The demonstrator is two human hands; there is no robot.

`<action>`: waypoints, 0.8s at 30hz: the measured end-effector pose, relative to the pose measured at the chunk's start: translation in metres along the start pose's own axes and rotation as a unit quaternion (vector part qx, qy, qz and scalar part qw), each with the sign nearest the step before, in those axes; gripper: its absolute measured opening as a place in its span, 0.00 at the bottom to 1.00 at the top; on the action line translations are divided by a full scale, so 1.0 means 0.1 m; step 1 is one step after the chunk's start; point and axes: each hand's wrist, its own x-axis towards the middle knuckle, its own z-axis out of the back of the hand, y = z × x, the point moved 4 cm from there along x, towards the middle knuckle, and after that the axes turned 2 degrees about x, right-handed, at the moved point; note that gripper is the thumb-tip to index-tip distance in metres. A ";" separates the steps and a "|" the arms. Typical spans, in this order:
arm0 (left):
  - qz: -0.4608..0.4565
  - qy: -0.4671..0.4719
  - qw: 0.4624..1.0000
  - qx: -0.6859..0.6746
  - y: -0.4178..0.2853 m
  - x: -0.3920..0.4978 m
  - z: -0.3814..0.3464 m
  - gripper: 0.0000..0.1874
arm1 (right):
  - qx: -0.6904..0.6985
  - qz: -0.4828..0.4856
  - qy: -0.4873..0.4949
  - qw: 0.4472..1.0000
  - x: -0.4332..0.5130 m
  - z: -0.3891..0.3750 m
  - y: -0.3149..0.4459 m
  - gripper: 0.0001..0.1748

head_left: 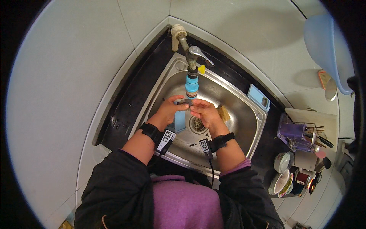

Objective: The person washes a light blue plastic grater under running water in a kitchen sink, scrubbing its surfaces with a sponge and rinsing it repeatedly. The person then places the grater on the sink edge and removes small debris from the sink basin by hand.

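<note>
Under the faucet's blue nozzle (192, 84), both my hands grip a small dark grey piece (185, 102), too small to name. My left hand (168, 110) pinches its left end between thumb and fingers. At its right end are the thumb and fingertips of my right hand (206, 113). Below them lies the stainless steel sink (228, 137) with its round drain strainer (197, 123). A light blue plastic piece (180, 120) rests in the basin, partly covered by my left hand. Behind my right hand sits a yellowish scrubbing pad (224, 113). Dark scraps (193, 144) dot the sink floor.
The lever faucet (190, 54) rises from the back corner. A blue plastic frame (258, 98) lies by the sink's right rim. Farther right are a purple utensil rack (291, 130), a white cutting board (317, 118) and bowls (281, 183). A blue basin (323, 48) hangs above.
</note>
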 end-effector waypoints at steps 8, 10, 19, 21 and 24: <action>0.007 0.041 0.999 -0.023 0.00 0.09 0.01 0.25 | 0.005 -0.010 -0.078 0.997 0.07 0.11 -0.05 0.10; 0.011 0.034 0.999 -0.031 0.00 0.10 0.00 0.25 | 0.007 0.012 -0.086 0.996 0.09 0.10 -0.09 0.09; -0.003 0.023 0.998 -0.063 -0.05 0.07 0.01 0.25 | -0.041 0.062 -0.039 0.997 0.06 0.02 -0.08 0.07; -0.006 0.008 0.998 -0.065 -0.04 0.08 0.01 0.25 | -0.116 0.046 -0.041 0.991 0.05 0.02 -0.08 0.07; -0.026 0.038 0.998 -0.043 -0.04 0.07 -0.02 0.25 | -0.118 0.091 -0.064 0.987 0.08 0.05 -0.02 0.06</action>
